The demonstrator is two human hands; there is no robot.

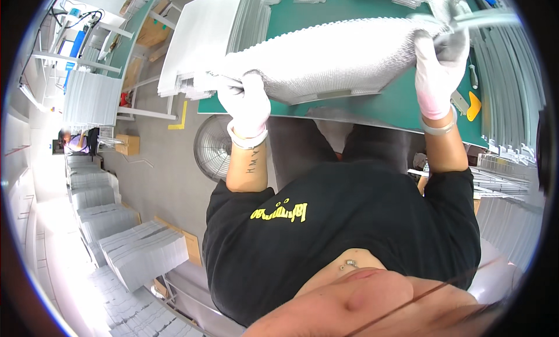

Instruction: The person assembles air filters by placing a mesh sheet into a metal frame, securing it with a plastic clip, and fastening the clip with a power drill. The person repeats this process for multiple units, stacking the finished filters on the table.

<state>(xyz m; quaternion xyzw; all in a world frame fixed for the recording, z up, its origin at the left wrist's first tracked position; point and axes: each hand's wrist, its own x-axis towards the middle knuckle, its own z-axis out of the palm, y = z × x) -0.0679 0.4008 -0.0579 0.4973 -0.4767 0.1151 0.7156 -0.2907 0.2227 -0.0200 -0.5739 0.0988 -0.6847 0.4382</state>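
A long silvery sheet with a bubbly texture (pixel 332 57) stretches between my gloved hands, bowed upward and raised over the green table mat (pixel 355 107). At its left end, my left hand (pixel 247 101) is closed with thumb and fingers pinching the edge. My right hand (pixel 439 72) grips the far right corner, its fingers partly hidden by the sheet and blurred. Just beyond that hand, a pale, smeared strip (pixel 486 19) crosses the mat's edge; I cannot make out what it is. Left of the sheet lies a tall stack of white sheets (pixel 201 37).
Right of my hand lie a yellow scraper-like piece (pixel 474 106) and a screwdriver-like tool (pixel 473 76). Stacked grey sheets (pixel 509 92) line the right side. A floor fan (pixel 212 145) stands below the table's left edge. More stacks (pixel 142 249) fill the lower left; another person (pixel 78 140) is far off.
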